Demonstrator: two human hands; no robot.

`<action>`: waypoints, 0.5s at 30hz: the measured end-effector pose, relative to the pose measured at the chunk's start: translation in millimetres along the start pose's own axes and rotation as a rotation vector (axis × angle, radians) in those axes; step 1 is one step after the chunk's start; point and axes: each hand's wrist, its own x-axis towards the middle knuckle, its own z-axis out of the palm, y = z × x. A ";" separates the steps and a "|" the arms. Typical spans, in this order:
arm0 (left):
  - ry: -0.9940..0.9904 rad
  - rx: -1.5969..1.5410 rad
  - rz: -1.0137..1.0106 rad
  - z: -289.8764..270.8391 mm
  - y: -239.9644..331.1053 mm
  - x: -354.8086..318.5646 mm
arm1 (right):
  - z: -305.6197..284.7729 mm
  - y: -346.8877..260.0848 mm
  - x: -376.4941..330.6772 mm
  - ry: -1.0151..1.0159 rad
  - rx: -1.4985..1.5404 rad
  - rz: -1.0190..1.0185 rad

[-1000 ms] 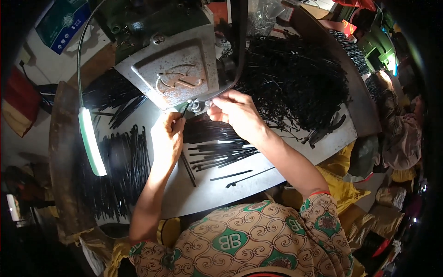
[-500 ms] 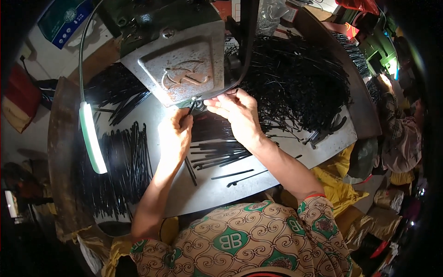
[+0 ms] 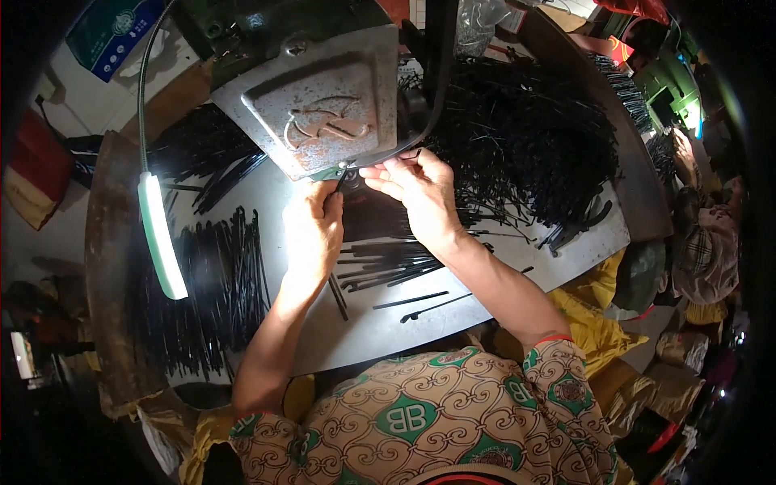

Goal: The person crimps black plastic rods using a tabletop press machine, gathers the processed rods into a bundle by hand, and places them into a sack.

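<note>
Under the head of a bench machine with a worn grey metal cover (image 3: 311, 113), both my hands meet at its lower working point. My left hand (image 3: 314, 230) is closed, thumb and fingers pinching a short black rod end (image 3: 341, 179) held up to the machine. Just right of it, my right hand (image 3: 424, 198) has its fingertips pressed together around a thin dark piece, mostly hidden by the fingers. Below my hands lies a loose bundle of black rods (image 3: 388, 263) on the metal tabletop (image 3: 347, 347), with a few single rods (image 3: 411, 300) nearer me.
A big tangled heap of black rods (image 3: 533, 145) covers the right side. More rods (image 3: 210, 283) lie in rows at left, beneath a lit lamp (image 3: 160, 234) on a bent neck. Yellow bags (image 3: 598, 315) are beside the table's right edge. Another person's hand (image 3: 685, 158) works at far right.
My left hand has shifted slightly to the right, its fingers now covering more of the rod. The right hand stays almost in place. The whole view has moved a little.
</note>
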 end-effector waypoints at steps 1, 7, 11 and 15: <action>0.000 0.001 -0.001 -0.2 0.3 -0.3 | 0.3 0.3 -0.3 0.002 0.005 -0.001; 0.016 0.518 0.177 3.2 10.3 -3.2 | 1.6 -1.9 -0.1 0.037 -0.007 0.026; -0.004 0.228 0.137 -1.5 10.8 -0.2 | -2.6 -2.8 -0.3 0.031 0.025 0.111; -0.160 -0.835 -0.665 -8.4 23.4 6.2 | -3.2 -12.5 -1.7 0.011 0.077 0.227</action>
